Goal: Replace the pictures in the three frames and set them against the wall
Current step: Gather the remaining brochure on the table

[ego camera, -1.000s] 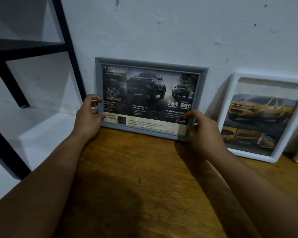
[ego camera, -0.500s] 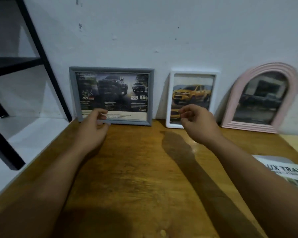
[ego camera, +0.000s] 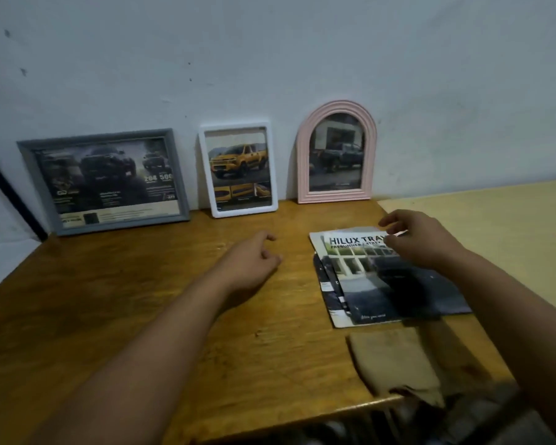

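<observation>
Above the brochure stack (ego camera: 382, 277), the right hand (ego camera: 421, 242) hovers with fingers loosely curled and apart, gripping nothing. Left of the stack, the left hand (ego camera: 254, 261) hangs over the wooden table (ego camera: 142, 300), fingers relaxed, holding nothing. Beyond the stack, 3 frames lean against the wall (ego camera: 270, 59), faces toward the camera: the pink arched frame (ego camera: 336, 152) and white frame (ego camera: 238, 170) stand upright, the grey frame (ego camera: 105, 181) lies lengthwise, farthest left. A tan cloth (ego camera: 395, 364) sits nearer than the stack.
</observation>
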